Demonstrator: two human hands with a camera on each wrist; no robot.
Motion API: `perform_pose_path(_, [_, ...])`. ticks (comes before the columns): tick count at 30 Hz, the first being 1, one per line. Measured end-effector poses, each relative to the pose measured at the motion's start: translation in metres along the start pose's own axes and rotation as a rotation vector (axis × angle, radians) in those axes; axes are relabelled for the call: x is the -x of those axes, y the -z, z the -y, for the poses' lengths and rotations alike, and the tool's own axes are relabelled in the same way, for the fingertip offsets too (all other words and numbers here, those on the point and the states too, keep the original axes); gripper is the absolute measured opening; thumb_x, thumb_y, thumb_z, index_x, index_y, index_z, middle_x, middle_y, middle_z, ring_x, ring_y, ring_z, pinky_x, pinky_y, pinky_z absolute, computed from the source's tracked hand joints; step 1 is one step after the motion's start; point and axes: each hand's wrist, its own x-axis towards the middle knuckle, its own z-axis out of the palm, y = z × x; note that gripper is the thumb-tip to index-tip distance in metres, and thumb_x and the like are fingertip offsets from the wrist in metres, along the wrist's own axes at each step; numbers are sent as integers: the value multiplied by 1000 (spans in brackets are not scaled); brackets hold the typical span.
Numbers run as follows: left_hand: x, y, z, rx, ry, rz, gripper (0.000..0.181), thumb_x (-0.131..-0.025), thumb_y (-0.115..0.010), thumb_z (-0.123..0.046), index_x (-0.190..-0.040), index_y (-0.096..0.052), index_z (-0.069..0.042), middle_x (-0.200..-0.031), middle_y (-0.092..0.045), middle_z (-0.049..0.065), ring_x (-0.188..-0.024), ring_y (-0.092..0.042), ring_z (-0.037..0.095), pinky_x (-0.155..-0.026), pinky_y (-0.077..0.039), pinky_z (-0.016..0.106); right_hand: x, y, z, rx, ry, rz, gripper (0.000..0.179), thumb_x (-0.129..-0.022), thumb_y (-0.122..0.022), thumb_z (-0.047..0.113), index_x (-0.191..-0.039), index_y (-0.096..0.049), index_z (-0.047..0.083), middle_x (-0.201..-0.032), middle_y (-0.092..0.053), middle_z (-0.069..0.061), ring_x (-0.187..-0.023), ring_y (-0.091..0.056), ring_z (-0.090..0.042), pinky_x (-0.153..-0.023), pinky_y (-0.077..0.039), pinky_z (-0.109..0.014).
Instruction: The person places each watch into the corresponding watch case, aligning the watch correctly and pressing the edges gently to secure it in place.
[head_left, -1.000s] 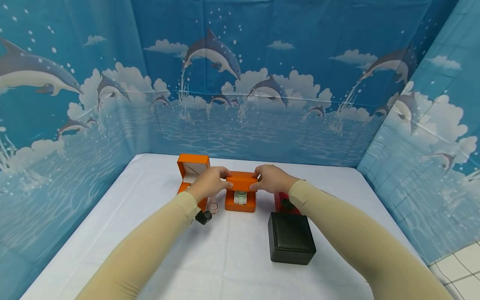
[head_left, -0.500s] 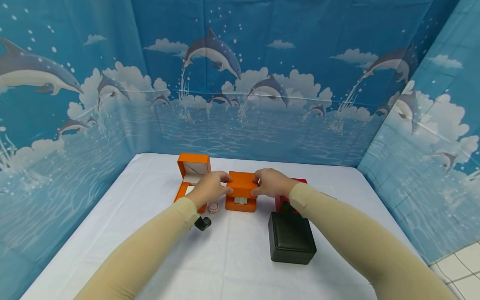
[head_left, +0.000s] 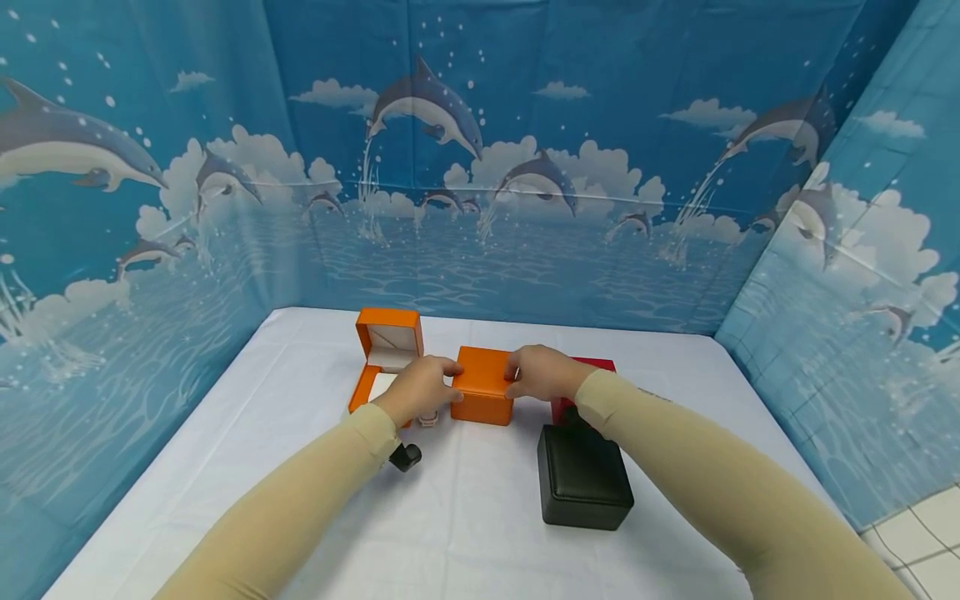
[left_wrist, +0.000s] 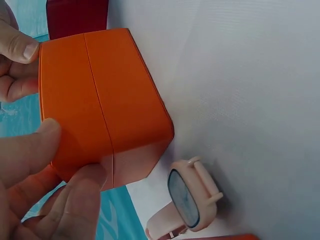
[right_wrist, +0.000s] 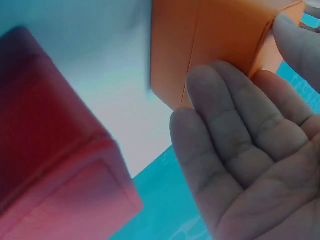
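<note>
An orange watch box (head_left: 482, 385) stands at the middle of the table with its lid down. My left hand (head_left: 418, 388) grips the lid's left end, its thumb on the front face. At the other end my right hand (head_left: 546, 372) holds the lid between thumb and fingers. The left wrist view shows the seam of the box (left_wrist: 120, 95) running as a thin line, lid and base together. In the right wrist view several fingers (right_wrist: 210, 95) lie against the box's side. The pale watch inside is hidden. A pink watch (left_wrist: 192, 200) lies beside the box, left of it.
Behind my left hand, a second orange box (head_left: 390, 329) stands with its lid up and a white insert inside. A red box (head_left: 600, 364) sits partly behind my right wrist. Nearer, a black box (head_left: 585, 479) stands on the white tablecloth (head_left: 420, 533).
Both hands have lowered the orange lid onto its base. The watch inside, visible a second ago, has gone from sight. The other boxes have stayed where they were.
</note>
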Motion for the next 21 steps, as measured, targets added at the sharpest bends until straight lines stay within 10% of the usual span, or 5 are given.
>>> perform_pose_path(21, [-5, 5, -20, -107, 24, 12, 38, -92, -83, -27, -124, -75, -7, -125, -73, 6, -108, -69, 22, -101, -58, 42, -8, 2, 5, 77, -13, 75, 51, -98, -77, 29, -142, -67, 6, -121, -73, -8, -99, -63, -20, -105, -56, -40])
